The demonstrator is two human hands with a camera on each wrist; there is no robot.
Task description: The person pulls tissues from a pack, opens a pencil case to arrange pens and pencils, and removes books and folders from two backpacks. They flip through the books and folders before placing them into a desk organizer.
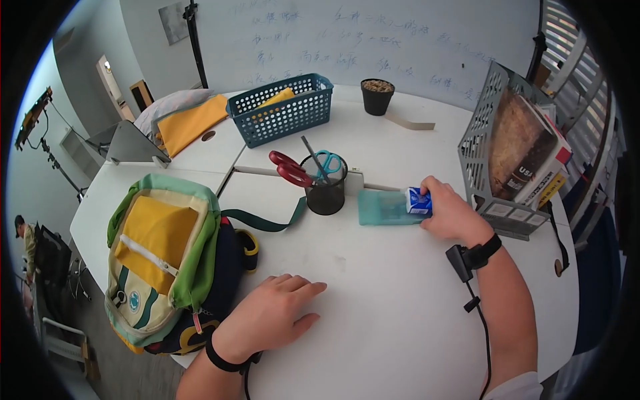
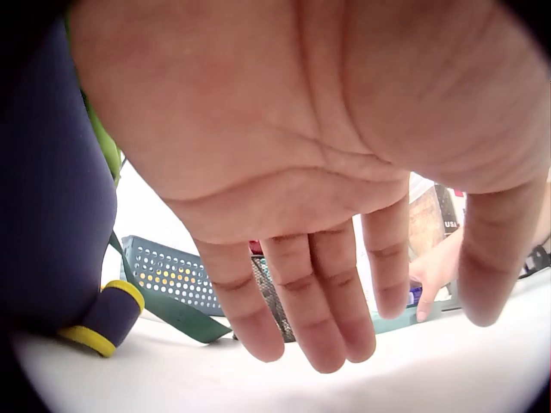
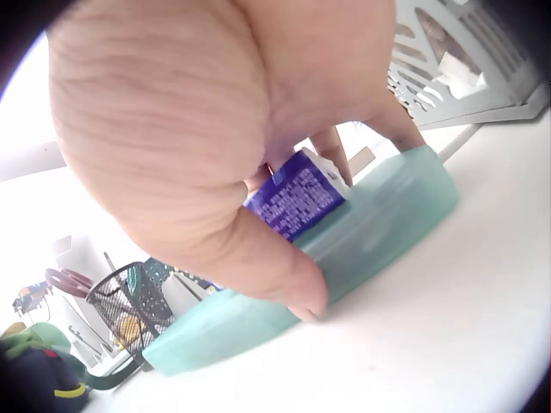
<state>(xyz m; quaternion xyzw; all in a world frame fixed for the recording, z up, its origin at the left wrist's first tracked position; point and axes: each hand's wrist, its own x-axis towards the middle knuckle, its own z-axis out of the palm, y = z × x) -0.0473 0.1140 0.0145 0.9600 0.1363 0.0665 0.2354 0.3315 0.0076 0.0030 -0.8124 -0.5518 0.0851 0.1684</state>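
My right hand [image 1: 453, 212] grips the right end of a translucent teal pencil case [image 1: 380, 208], which lies on the white table. In the right wrist view the thumb [image 3: 297, 288] presses the near side of the case while the other fingers reach over to its far side. Under the palm, on top of the case, a small blue-and-white printed block [image 1: 418, 201] is tilted, partly hidden by the hand. My left hand [image 1: 273, 313] hangs palm down over the table beside the backpack, fingers loosely extended and holding nothing.
A green, cream and yellow backpack [image 1: 160, 253] stands at left, its dark green strap [image 1: 277, 221] reaching a black mesh pen cup [image 1: 327, 193] with scissors. Behind are a blue perforated basket [image 1: 283, 117] and a potted plant [image 1: 377, 100]. A grey book rack [image 1: 510, 220] stands at right.
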